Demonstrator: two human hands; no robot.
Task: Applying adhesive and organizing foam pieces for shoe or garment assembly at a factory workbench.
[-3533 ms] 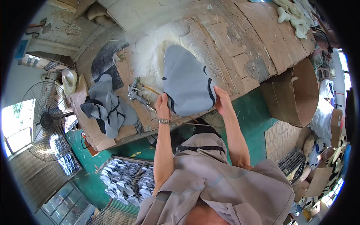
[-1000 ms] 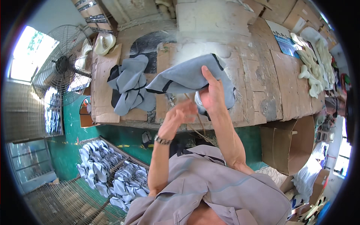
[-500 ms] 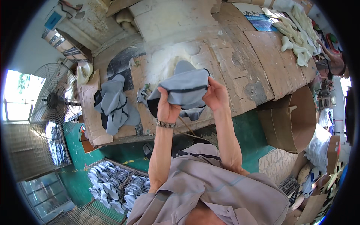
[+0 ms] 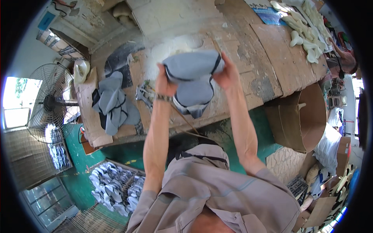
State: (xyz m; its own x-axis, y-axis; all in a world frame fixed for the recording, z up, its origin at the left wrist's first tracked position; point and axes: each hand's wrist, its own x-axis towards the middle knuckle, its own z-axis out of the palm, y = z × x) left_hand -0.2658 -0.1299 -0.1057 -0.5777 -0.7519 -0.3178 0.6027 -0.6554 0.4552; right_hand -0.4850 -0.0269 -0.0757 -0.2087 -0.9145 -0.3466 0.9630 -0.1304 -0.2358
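Above the cardboard-covered table (image 4: 264,73), a grey fabric cover with black trim (image 4: 190,65) is stretched between my two hands. My left hand (image 4: 165,82) grips its left edge, the fingers partly hidden behind the cloth. Its right end is pinched in my right hand (image 4: 227,75). Just below hangs a rounded grey padded piece (image 4: 195,93) with a dark pointed lower end; whether it is joined to the cover I cannot tell. A metal fixture (image 4: 143,95) sits on the table left of my left wrist. Farther left lies a heap of similar grey covers (image 4: 112,103).
A standing fan (image 4: 50,103) is at the left, near a cream foam piece (image 4: 81,71). More foam pieces (image 4: 297,37) lie at the far right, near another person (image 4: 344,58). An open cardboard box (image 4: 297,120) stands right of the table. Racks of grey pieces (image 4: 114,186) are lower left.
Both hands have moved apart and slightly up, spreading the cover wider and flatter. More of the rounded grey piece shows beneath it. The view has shifted a little.
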